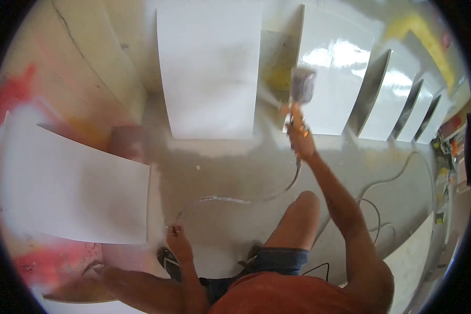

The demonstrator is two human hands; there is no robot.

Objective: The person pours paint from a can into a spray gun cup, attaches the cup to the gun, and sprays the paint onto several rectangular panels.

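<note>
My right hand point(301, 137) is wrapped round the handle of a spray gun point(303, 86), its cup upward and slightly blurred. A pale streak of mist leaves the gun to the left, toward the edge of a white panel point(209, 68) leaning on the wall. From the handle a hose point(220, 199) hangs down and curves left to my left hand point(178, 244). Those fingers are closed on the hose, low over the floor near my foot. Right behind the gun stands a glossy white panel point(334, 78).
More white panels point(388, 102) lean along the wall to the right. Another white panel point(89, 186) stands at the left, by a paint-stained wall point(23, 89). A pale hose point(397, 176) loops over the grey floor point(230, 172) at right, near clutter point(445, 172).
</note>
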